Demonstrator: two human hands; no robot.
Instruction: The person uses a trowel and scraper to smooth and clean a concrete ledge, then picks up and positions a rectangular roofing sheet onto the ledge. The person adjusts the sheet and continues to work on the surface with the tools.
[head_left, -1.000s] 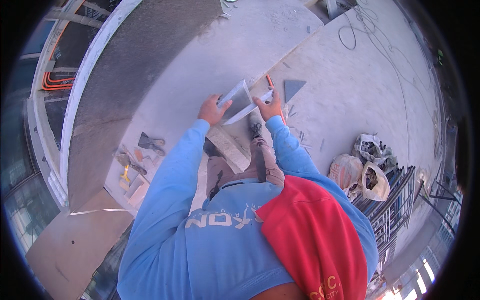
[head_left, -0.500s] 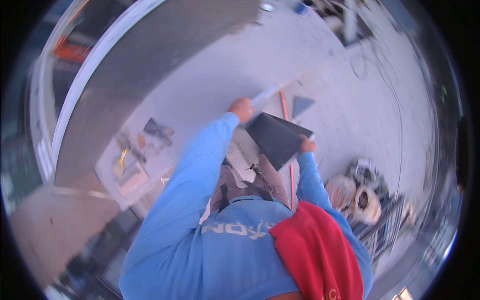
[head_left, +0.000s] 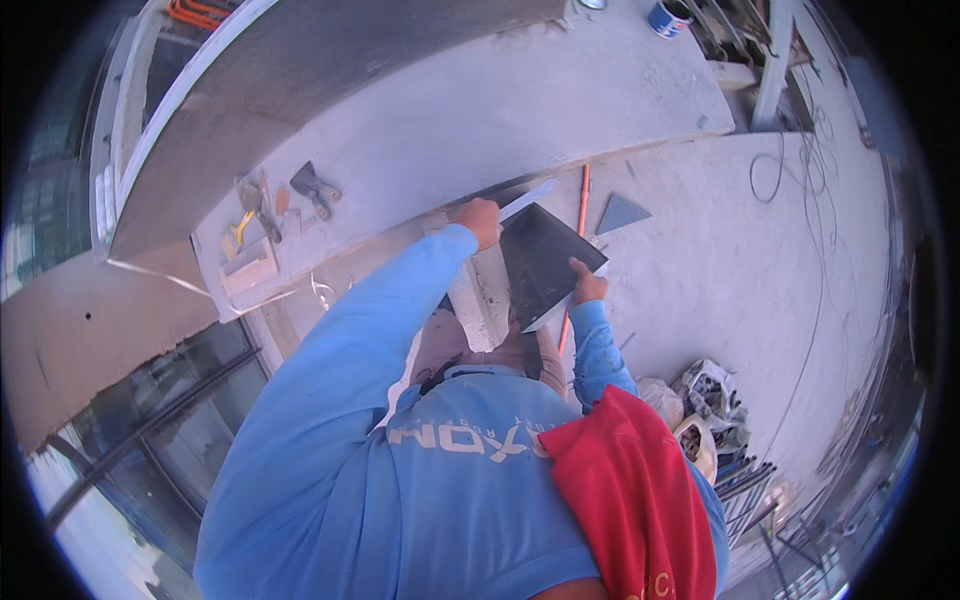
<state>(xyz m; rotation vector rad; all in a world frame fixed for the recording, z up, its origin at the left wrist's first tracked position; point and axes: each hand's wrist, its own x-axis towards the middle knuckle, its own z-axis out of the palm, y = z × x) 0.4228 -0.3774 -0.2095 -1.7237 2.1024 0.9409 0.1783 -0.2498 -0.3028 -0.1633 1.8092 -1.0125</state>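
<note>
My left hand (head_left: 478,222) is closed round the near end of a long, pale, narrow blade-like strip (head_left: 527,198); its exact kind is unclear. The strip points away to the right, beside the far edge of a dark flat panel (head_left: 548,262) with a pale edge. At the panel's right side, my right hand (head_left: 590,282) grips it, thumb on the dark face. The panel is tilted in front of my legs, above a pale block-like support (head_left: 485,300). Behind it stands a long concrete ledge (head_left: 450,130).
Scrapers (head_left: 316,188), a yellow-handled tool (head_left: 240,228) and a block-like float (head_left: 248,268) lie on the ledge's left end. An orange pole (head_left: 584,205) and dark triangular piece (head_left: 622,212) lie right of the panel. Farther off are a blue bucket (head_left: 668,18), cables (head_left: 815,200) and bags (head_left: 697,445).
My right hand and the panel have shifted slightly left in the picture. The view has turned and is sharper. Both hands keep their holds.
</note>
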